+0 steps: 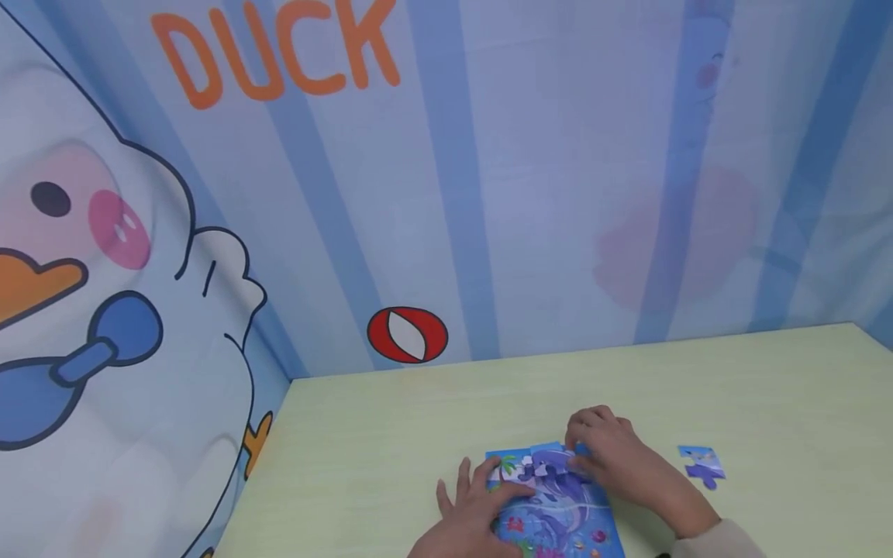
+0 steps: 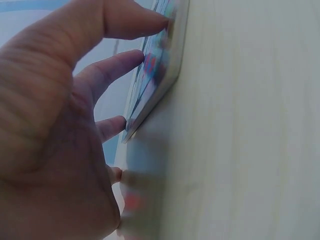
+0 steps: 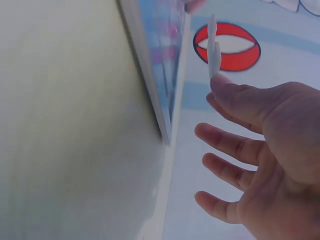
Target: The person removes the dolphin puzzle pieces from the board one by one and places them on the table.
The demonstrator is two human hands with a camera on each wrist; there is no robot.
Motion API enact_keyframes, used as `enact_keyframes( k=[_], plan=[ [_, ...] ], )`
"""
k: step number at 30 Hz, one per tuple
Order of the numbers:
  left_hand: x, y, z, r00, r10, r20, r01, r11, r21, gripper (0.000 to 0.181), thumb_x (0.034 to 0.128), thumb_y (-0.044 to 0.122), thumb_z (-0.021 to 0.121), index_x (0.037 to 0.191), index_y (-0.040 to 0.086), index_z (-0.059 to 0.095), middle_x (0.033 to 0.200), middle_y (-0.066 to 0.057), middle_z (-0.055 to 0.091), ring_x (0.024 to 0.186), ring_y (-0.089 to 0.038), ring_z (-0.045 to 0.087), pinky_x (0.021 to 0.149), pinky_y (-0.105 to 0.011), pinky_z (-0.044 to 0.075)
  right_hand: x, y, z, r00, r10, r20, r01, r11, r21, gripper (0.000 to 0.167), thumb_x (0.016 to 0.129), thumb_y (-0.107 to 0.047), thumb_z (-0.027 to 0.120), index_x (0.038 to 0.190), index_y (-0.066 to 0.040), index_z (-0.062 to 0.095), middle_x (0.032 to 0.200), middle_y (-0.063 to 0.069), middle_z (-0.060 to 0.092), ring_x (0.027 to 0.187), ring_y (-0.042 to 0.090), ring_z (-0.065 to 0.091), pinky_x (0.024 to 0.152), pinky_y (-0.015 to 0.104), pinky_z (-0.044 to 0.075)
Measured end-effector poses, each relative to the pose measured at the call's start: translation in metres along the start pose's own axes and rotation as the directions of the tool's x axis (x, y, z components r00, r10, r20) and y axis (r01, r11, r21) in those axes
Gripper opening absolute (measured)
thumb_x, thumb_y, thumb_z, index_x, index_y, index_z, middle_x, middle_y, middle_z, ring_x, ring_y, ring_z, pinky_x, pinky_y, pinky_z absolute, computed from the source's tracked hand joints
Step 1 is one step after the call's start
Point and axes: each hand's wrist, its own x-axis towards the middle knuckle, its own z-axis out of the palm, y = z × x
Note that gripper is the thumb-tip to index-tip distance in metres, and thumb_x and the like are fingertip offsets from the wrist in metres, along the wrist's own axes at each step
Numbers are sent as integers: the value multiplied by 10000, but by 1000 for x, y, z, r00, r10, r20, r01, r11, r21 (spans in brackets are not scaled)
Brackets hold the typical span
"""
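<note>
A blue jigsaw puzzle point(image 1: 558, 521) with dolphins and sea creatures lies flat on the table. Over its upper right part, my right hand point(image 1: 614, 457) pinches a jigsaw piece point(image 1: 551, 459) between thumb and index finger. The right wrist view shows that piece point(image 3: 214, 47) edge-on, held up off the puzzle, with the other fingers apart. My left hand point(image 1: 477, 511) lies spread at the puzzle's left side, thumb and fingertips touching its face and edge. In the left wrist view the board's side edge point(image 2: 155, 102) shows beside the fingers.
One loose jigsaw piece point(image 1: 703, 465) lies on the pale table point(image 1: 391, 434), right of my right forearm. Behind the table hangs a blue striped cloth point(image 1: 558, 194), with a duck picture point(image 1: 174, 349) on the left side.
</note>
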Motion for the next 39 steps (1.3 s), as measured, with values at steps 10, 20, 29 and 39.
enact_keyframes(
  k=[10, 20, 29, 39],
  plan=[
    [1, -4, 1, 999, 41, -13, -41, 999, 2, 602, 853, 412, 802, 1405, 338, 572, 1615, -156, 216, 1478, -553, 11, 1032, -818, -7, -15, 16, -19, 994, 16, -108, -14, 1000, 16, 219, 893, -91, 759, 931, -238, 601, 1155, 58, 625, 1130, 395, 516, 780, 642, 431],
    [0, -11, 1, 996, 94, 5, -94, 995, -16, 636, 861, 482, 776, 1439, 368, 536, 1629, -152, 184, 1462, -586, 0, 1006, -840, 12, -26, 32, -29, 986, 59, -154, -59, 998, 5, 229, 886, -68, 761, 914, -235, 607, 1130, 33, 622, 1114, 402, 520, 765, 629, 415],
    [-1, -5, 0, 998, 58, -6, -58, 998, -26, 619, 842, 443, 804, 1407, 350, 568, 1621, -143, 207, 1476, -560, -2, 1027, -824, -13, -40, 45, -37, 981, 119, -151, -118, 993, 16, 228, 875, -63, 767, 909, -223, 607, 1110, 42, 630, 1114, 442, 520, 748, 642, 400],
    [-3, -3, 1, 999, 49, -21, -49, 999, -16, 614, 834, 408, 817, 1396, 329, 580, 1614, -143, 222, 1480, -552, 8, 1030, -822, -18, -50, 62, -44, 980, 176, -97, -177, 984, -3, 181, 890, -92, 759, 921, -205, 622, 1119, 78, 631, 1113, 483, 511, 716, 638, 408]
  ],
)
